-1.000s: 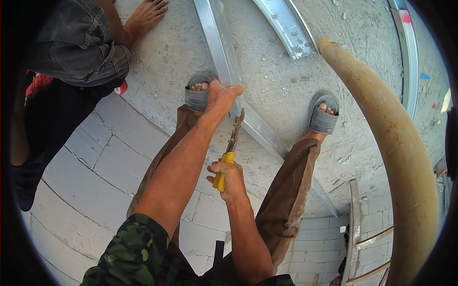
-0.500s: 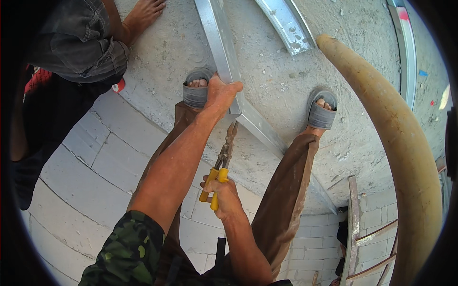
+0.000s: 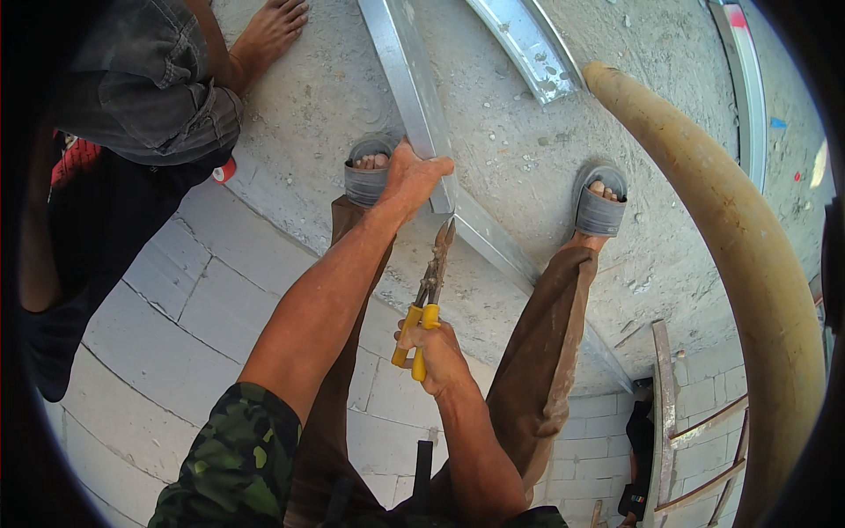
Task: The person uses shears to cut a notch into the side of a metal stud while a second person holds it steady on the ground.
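Compared with 0.5 seconds ago, the pliers (image 3: 429, 283), gripped by the right hand (image 3: 442, 355) with handles slightly parted, have been brought closer to the near end of the metal bar (image 3: 412, 97) clasped by the left hand (image 3: 414, 178), so its edge is almost met.

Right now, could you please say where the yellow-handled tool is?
In the head view, the yellow-handled tool is near the centre, held in the right hand, its tips just below the end of the metal profile in the left hand.
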### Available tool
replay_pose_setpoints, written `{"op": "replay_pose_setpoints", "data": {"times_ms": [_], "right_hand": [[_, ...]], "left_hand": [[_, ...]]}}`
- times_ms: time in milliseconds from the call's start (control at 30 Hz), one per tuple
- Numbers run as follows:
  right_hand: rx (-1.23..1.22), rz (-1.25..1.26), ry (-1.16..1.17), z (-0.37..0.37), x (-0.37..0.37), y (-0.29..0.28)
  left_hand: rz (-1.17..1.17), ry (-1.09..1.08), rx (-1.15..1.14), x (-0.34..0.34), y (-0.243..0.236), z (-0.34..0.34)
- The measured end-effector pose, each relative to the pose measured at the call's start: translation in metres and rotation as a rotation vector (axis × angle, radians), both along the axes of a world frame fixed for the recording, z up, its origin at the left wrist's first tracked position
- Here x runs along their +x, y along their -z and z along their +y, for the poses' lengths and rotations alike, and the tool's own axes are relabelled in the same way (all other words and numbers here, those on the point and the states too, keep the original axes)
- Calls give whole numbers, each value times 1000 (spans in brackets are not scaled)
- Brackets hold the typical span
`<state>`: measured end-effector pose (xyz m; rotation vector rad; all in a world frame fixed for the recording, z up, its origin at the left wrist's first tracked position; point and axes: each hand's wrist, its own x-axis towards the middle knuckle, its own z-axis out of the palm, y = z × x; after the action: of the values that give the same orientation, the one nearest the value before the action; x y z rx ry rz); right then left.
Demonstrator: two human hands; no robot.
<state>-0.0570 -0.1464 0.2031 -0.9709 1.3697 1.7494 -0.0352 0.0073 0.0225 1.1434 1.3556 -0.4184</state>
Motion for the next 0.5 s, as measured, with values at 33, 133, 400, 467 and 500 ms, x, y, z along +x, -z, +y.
{"op": "replay_pose_setpoints", "data": {"times_ms": [33,133,400,467,500], "right_hand": [[-28,-15,7,4,1,-1],[-67,-42,21,13,10,-7],[-111,-15,-9,23,11,7],[-132,-44,-44,27,11,12],[-125,-51,-41,28,11,18]], "left_hand": [[-4,16,7,1,-1,1],[-30,48,24,-4,3,3],[-54,62,-28,-9,9,8],[-57,42,-48,-8,9,9],[-63,48,-53,-7,9,9]]}}
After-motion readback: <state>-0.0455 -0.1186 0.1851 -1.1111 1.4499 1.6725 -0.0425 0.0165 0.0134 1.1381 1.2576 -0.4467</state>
